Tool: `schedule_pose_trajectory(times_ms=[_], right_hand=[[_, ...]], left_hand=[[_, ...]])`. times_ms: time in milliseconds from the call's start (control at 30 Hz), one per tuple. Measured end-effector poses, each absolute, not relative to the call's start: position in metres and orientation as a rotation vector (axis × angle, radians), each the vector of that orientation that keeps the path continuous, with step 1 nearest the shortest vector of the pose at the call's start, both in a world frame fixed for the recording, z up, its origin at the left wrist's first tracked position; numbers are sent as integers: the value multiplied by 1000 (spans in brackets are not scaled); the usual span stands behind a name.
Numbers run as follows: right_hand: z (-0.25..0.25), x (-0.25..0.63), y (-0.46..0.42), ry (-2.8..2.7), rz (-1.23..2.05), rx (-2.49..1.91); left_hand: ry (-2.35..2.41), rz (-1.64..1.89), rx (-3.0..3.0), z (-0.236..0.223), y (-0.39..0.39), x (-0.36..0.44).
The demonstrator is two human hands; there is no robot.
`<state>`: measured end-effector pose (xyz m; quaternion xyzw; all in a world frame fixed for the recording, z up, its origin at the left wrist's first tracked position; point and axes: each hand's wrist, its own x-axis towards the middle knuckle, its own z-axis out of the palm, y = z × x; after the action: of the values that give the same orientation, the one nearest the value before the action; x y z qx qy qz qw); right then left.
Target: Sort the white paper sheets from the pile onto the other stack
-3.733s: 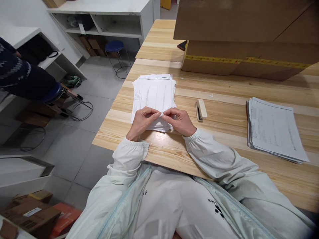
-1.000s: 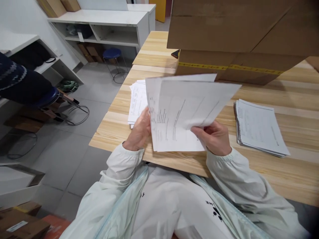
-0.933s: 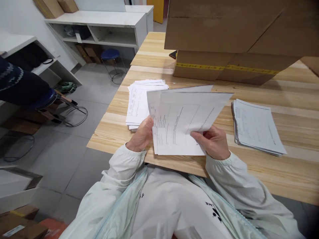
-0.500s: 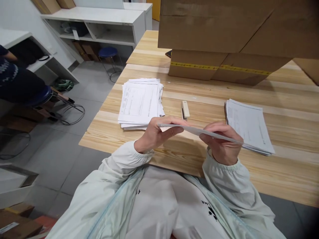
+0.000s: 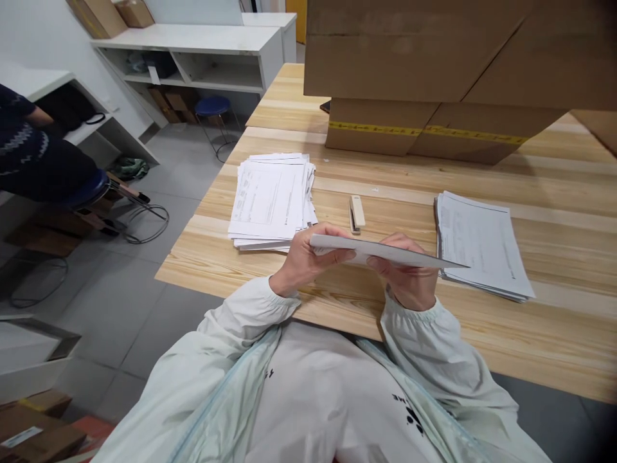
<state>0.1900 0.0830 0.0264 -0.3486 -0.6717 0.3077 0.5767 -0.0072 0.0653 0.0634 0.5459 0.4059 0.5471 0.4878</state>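
Both my hands grip some paper sheets [image 5: 385,251], seen nearly edge-on above the table's front edge; how many sheets there are I cannot tell. My left hand [image 5: 308,257] pinches the left end, thumb on the near side. Around the middle of the lower edge, my right hand [image 5: 407,273] is closed on them too, its fingers partly behind the paper. Just beyond the sheets lies a cream stapler [image 5: 357,213]. An uneven stack of printed papers [image 5: 270,199] is to the left, and a neater paper stack [image 5: 482,241] is to the right.
Large cardboard boxes [image 5: 419,125] are stacked at the back of the wooden table [image 5: 212,244]. A dark flat object [image 5: 326,106] lies beside them. On the left are a blue stool [image 5: 213,106], white shelving [image 5: 216,38] and a seated person [image 5: 38,148].
My right hand has slid left along the sheets, closer to my left hand. The sheets have tilted slightly, showing more of their near face.
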Motion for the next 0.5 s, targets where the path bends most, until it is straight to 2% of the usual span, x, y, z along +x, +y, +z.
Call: schedule_pose_trajectory(times_ms=[500], right_hand=[[30,180,74,-1421,732,-908]], left_hand=[[1001,1375,1311,55,63,-8]])
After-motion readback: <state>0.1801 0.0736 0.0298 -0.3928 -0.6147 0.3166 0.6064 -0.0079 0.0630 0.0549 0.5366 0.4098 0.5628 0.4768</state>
